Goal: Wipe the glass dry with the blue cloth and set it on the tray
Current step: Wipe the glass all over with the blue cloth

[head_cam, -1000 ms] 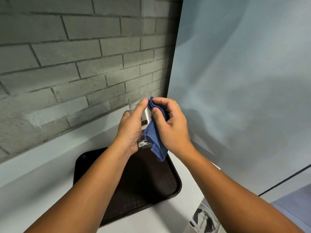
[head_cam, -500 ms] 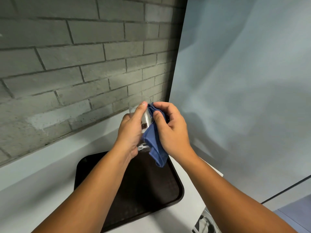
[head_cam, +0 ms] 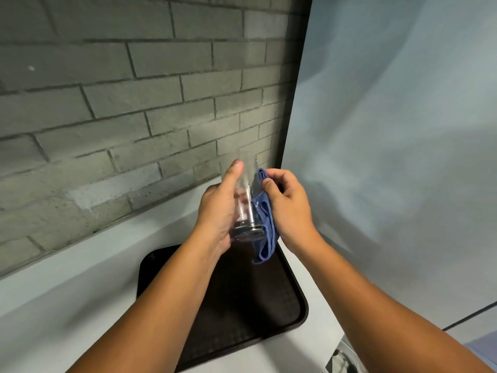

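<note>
A clear tall glass (head_cam: 246, 189) is held upright in the air above the far end of the dark brown tray (head_cam: 242, 313). My left hand (head_cam: 219, 211) grips it from the left, thumb up along its side. My right hand (head_cam: 289, 208) presses the blue cloth (head_cam: 265, 230) against the glass's right side. The cloth's lower end hangs down below the glass's thick base. The tray lies flat on the white counter with nothing on it.
A grey brick wall (head_cam: 134, 117) runs behind the white counter (head_cam: 67, 300). A pale blue-grey wall panel (head_cam: 390, 157) closes off the right side. A shiny metal fitting (head_cam: 340, 362) shows at the bottom right edge, beside the tray.
The glass now stands more exposed above my left thumb. My right hand with the cloth has slid to the glass's right side and lower. Both hands sit slightly higher over the tray.
</note>
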A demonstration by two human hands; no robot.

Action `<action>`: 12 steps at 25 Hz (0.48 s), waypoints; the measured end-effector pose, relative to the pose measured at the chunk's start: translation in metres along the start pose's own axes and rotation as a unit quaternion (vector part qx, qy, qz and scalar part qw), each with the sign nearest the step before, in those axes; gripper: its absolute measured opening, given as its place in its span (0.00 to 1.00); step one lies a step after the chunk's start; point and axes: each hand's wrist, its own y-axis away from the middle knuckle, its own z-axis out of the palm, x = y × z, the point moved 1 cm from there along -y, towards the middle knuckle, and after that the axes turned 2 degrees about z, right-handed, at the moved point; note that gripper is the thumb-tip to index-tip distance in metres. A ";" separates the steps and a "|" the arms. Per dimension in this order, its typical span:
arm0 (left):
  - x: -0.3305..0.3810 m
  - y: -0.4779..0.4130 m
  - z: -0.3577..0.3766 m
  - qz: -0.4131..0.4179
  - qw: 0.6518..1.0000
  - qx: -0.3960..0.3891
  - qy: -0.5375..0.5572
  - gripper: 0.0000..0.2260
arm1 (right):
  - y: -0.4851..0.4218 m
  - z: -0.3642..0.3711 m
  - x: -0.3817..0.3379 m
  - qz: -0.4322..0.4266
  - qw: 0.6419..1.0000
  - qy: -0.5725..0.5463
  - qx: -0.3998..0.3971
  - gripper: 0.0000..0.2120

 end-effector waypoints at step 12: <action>-0.020 0.015 -0.004 -0.054 0.998 -0.027 0.017 0.28 | 0.025 -0.002 0.001 -0.203 0.970 0.128 -0.033 0.11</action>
